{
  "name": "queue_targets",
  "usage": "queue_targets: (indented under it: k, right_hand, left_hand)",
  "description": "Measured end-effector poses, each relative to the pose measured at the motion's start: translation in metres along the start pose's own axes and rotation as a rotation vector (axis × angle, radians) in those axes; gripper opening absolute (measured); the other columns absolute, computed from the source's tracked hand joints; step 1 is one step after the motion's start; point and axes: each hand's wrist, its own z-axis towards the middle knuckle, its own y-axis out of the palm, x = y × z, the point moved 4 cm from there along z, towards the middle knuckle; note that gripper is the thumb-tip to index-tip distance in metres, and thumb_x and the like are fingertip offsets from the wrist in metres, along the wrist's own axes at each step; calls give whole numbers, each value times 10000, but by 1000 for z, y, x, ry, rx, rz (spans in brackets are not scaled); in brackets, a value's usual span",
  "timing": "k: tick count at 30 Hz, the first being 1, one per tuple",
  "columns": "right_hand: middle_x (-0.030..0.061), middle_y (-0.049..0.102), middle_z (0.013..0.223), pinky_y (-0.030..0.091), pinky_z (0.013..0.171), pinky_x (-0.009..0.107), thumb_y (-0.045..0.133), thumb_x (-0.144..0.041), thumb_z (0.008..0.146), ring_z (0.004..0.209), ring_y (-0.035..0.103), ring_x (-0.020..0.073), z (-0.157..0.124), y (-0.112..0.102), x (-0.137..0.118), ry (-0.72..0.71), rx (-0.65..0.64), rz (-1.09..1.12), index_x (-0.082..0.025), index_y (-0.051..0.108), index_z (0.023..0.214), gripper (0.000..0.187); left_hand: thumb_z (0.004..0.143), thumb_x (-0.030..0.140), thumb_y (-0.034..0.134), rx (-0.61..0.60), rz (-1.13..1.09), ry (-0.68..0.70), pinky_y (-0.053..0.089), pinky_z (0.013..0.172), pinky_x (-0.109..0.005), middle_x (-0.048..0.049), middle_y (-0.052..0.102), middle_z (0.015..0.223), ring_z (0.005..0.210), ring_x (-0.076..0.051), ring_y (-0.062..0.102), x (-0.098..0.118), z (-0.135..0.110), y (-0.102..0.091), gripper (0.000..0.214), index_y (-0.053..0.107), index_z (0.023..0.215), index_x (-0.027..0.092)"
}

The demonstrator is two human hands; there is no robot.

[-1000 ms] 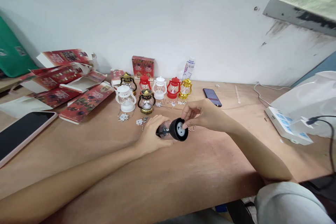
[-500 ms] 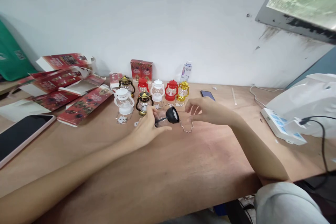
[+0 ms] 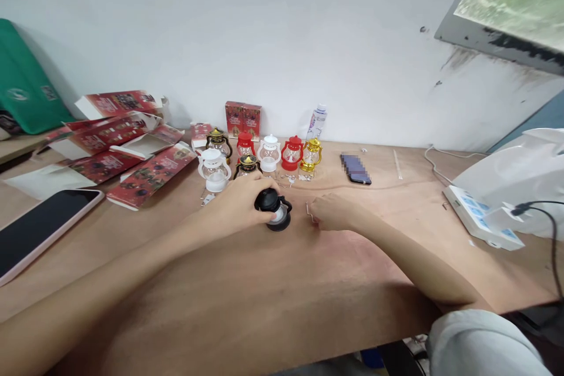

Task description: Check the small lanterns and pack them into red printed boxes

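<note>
My left hand (image 3: 247,200) is wrapped round the top of a small black lantern (image 3: 279,224), whose base is down at the tabletop and whose body leans slightly. To its right, my right hand (image 3: 332,211) is closed at the table on a thin bent wire handle (image 3: 309,211), its fingertips partly hidden. Behind my hands stand several more little lanterns: a white lantern (image 3: 214,171), a black-and-gold lantern (image 3: 247,165) half covered by my left hand, a red lantern (image 3: 292,154) and a gold lantern (image 3: 311,155).
Opened red printed boxes (image 3: 150,176) are heaped at the left, near a large phone (image 3: 44,229). Two upright red boxes (image 3: 243,120) and a bottle (image 3: 318,120) stand against the wall. A smaller phone (image 3: 356,168) and a power strip (image 3: 480,217) lie to the right.
My left hand has turned the black lantern from lying sideways to nearly upright and lowered it to the table. My right hand has come down and closed on the wire handle.
</note>
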Motion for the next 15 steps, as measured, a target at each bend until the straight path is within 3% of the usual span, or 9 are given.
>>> queue_targets:
  k: [3,8,15]
  right_hand:
    - [124,734,822,415,581,278,599,-140,726,754,687,252,3,-2,-2,-11,23,-29,-155,740,855,191]
    - [142,728,763,435,618,288,633,-163,723,757,693,270,7,-1,-4,-5,56,-71,-124,746,786,135]
    - [142,731,864,424,618,277,583,-81,749,803,699,263,8,1,-1,-23,94,-91,-119,713,870,181]
  left_hand:
    - [654,315,693,54,-96,-2,446,796,-316,-21,650,944,857,-224,608,-2,2,1,333,661,973,225]
    - [653,393,723,34,-238,-87,433,666,-277,6,655,891,710,-170,587,-10,2,16,561,541,1160,234]
    - [698,308,703,230,-403,-14,444,820,-311,-38,620,1034,964,-204,579,-12,-5,46,475,501,1117,212]
